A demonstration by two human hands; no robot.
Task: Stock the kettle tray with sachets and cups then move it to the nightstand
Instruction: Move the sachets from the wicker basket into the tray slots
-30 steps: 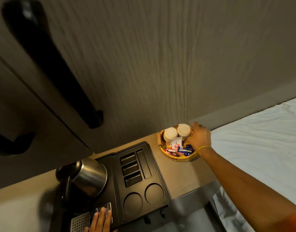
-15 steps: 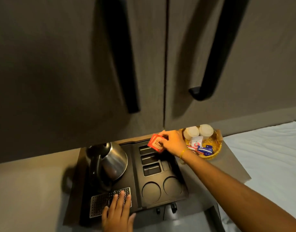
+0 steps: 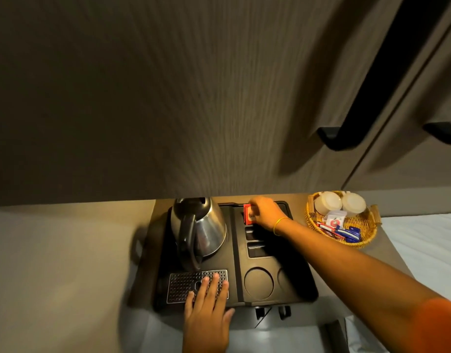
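A black kettle tray lies on the counter with a steel kettle at its back left and a perforated metal grille in front. My right hand holds red sachets upright in the rearmost slot of the tray. Two slots behind the round cup wells hold nothing. My left hand rests flat on the grille and the tray's front edge. A wicker basket to the right holds two white cups upside down and more sachets.
Dark cupboard doors with long black handles hang right above the counter, close over the kettle. A white bed sheet lies at the right. A dark chair or stand sits below the counter's front edge.
My right hand took red sachets from the basket, carried them left over the tray and lowered them into the rearmost slot. The left hand stayed on the grille. The camera view swung right.
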